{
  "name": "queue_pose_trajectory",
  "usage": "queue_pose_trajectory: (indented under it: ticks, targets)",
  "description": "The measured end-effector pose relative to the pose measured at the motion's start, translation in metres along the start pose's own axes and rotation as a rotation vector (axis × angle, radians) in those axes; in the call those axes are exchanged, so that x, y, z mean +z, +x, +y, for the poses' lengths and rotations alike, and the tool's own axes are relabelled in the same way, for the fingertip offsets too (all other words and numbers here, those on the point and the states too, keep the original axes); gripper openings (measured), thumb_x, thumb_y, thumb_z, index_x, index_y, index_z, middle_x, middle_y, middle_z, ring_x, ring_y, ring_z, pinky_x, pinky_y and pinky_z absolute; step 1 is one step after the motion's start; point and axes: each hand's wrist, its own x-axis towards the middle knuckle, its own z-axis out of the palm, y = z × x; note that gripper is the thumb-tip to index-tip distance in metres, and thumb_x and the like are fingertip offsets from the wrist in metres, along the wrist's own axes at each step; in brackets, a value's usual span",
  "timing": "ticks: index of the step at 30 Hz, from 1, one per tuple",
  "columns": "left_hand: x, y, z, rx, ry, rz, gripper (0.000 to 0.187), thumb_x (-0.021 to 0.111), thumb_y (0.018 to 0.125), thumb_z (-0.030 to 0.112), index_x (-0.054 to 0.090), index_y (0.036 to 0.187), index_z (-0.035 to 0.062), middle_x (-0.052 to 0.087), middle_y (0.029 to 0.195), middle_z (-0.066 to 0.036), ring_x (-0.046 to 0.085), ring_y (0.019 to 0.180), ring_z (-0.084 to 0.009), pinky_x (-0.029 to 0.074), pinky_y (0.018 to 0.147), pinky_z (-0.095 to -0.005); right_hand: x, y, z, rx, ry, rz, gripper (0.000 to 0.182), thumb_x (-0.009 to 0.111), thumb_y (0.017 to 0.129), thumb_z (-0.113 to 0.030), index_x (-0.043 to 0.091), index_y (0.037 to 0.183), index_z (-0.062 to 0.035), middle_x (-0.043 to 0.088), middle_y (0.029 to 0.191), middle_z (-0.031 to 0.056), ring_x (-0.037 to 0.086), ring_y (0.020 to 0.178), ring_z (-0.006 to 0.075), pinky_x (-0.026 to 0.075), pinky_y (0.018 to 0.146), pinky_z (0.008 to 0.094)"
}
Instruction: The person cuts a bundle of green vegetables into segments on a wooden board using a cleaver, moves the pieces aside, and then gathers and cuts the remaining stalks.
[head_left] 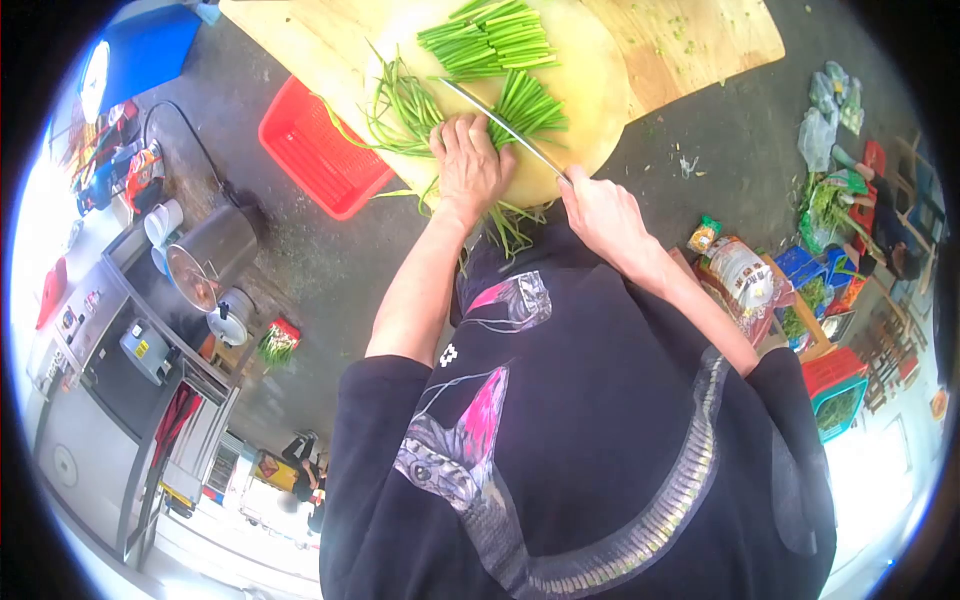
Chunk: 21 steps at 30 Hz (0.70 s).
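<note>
My right hand [606, 218] is wrapped round the handle of a long knife [512, 132], whose blade crosses a bunch of green stalks. Its fingers are closed. With bent fingers, my left hand [470, 168] presses the stalks down just left of the blade. Cut stalks [527, 103] lie beyond the knife, and a larger cut pile [488, 38] rests further up the round cutting board [597, 70]. Loose, uncut greens [400, 100] spread left of the blade, some hanging over the board's near edge.
Under the board is a wooden table [690, 40]. A red plastic basket [322, 150] stands below on the left. Further left are a large metal pot [212, 258] and a metal counter. Bags [740, 280] and crates of greens are at the right. Another person appears at lower left.
</note>
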Motion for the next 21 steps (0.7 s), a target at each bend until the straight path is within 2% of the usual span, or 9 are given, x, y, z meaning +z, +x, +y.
queue_pose_trajectory:
  ticks: [2, 13, 14, 17, 20, 21]
  targets:
    - [0.002, 0.000, 0.000, -0.006, 0.009, -0.007, 0.063, 0.072, 0.089, 0.030, 0.052, 0.140, -0.0028, 0.058, 0.130, -0.021, 0.050, 0.133, -0.0431, 0.029, 0.120, -0.0631, -0.002, 0.004, -0.003, 0.009, 0.023, -0.007, 0.026, 0.054, 0.113, -0.028, 0.059, 0.110, -0.0026, 0.071, 0.075, 0.0291, 0.072, 0.074, 0.0536, 0.057, 0.067, 0.0641]
    - [-0.001, 0.000, 0.002, 0.028, 0.017, 0.041, 0.060, 0.070, 0.091, 0.031, 0.053, 0.138, -0.0025, 0.058, 0.131, -0.022, 0.050, 0.133, -0.0448, 0.028, 0.121, -0.0640, 0.022, 0.031, -0.003, -0.049, 0.000, 0.105, 0.029, 0.053, 0.113, -0.031, 0.059, 0.108, -0.0024, 0.072, 0.077, 0.0277, 0.073, 0.075, 0.0511, 0.059, 0.066, 0.0626]
    - [-0.004, 0.000, 0.004, 0.070, 0.025, 0.069, 0.060, 0.072, 0.091, 0.027, 0.049, 0.137, -0.0042, 0.057, 0.131, -0.024, 0.051, 0.127, -0.0473, 0.031, 0.117, -0.0640, 0.024, 0.030, -0.003, -0.054, 0.011, 0.123, 0.029, 0.053, 0.113, -0.031, 0.059, 0.108, -0.0026, 0.072, 0.077, 0.0274, 0.073, 0.075, 0.0510, 0.059, 0.066, 0.0624]
    - [0.002, 0.000, -0.002, 0.063, 0.052, 0.046, 0.059, 0.071, 0.092, 0.028, 0.050, 0.136, -0.0051, 0.058, 0.131, -0.024, 0.051, 0.128, -0.0473, 0.031, 0.117, -0.0641, 0.024, 0.031, -0.002, -0.068, -0.047, 0.164, 0.028, 0.054, 0.112, -0.030, 0.059, 0.107, -0.0028, 0.071, 0.076, 0.0264, 0.073, 0.074, 0.0502, 0.059, 0.065, 0.0617]
    - [0.001, -0.001, 0.000, 0.055, 0.070, 0.031, 0.059, 0.071, 0.092, 0.029, 0.051, 0.136, -0.0052, 0.058, 0.130, -0.024, 0.051, 0.127, -0.0468, 0.031, 0.116, -0.0639, 0.027, 0.033, -0.003, -0.094, -0.095, 0.200, 0.024, 0.059, 0.108, -0.027, 0.061, 0.106, -0.0039, 0.073, 0.074, 0.0219, 0.076, 0.070, 0.0438, 0.062, 0.062, 0.0564]
    - [0.002, -0.002, 0.000, 0.053, 0.066, 0.035, 0.059, 0.071, 0.092, 0.029, 0.051, 0.136, -0.0053, 0.058, 0.130, -0.024, 0.052, 0.127, -0.0466, 0.031, 0.116, -0.0637, 0.028, 0.034, -0.003, -0.091, -0.095, 0.197, 0.024, 0.058, 0.109, -0.028, 0.061, 0.106, -0.0039, 0.073, 0.074, 0.0220, 0.076, 0.071, 0.0440, 0.061, 0.063, 0.0566]
